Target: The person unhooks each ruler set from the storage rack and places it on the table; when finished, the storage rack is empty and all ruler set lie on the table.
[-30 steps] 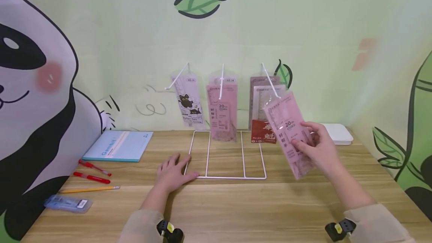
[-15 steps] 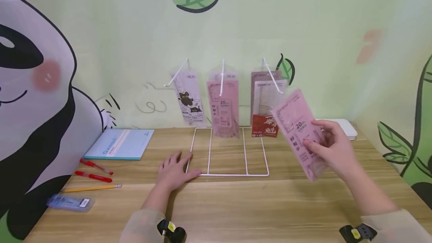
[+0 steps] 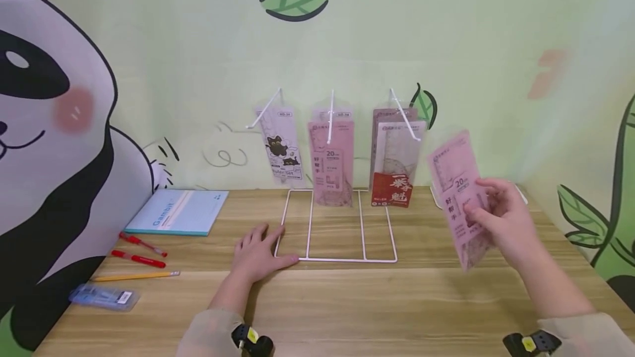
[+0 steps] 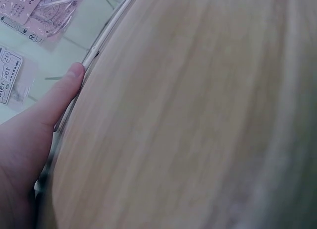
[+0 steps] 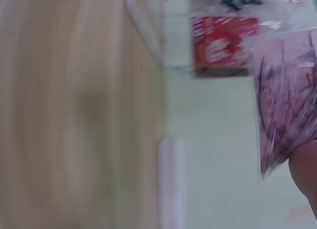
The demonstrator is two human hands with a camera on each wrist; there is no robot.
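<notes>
My right hand (image 3: 508, 227) pinches a pink ruler-set packet (image 3: 451, 164) between thumb and fingers, tilted and held up over the table's right side. In the right wrist view, the packet's clear-wrapped lower end (image 5: 282, 90) shows near the thumb. My left hand (image 3: 258, 255) rests with spread fingers at the front left corner of a white wire rack (image 3: 347, 260); its thumb (image 4: 64, 92) lies along the wire in the left wrist view. On the rack's three hooks hang a lilac cat-print ruler set (image 3: 280, 147), pink packets (image 3: 331, 164) and a paler packet with a red label (image 3: 392, 189).
At the left lie a blue notebook (image 3: 176, 212), a red pen (image 3: 139, 259) with another beside it, a yellow pencil (image 3: 134, 276) and a clear blue packet (image 3: 104, 297). A white flat object (image 3: 436, 197) sits behind the held packet, near the back wall.
My right hand has drawn the pink packet away from the right hook, moving it to the right. My left hand has stayed on the rack's corner.
</notes>
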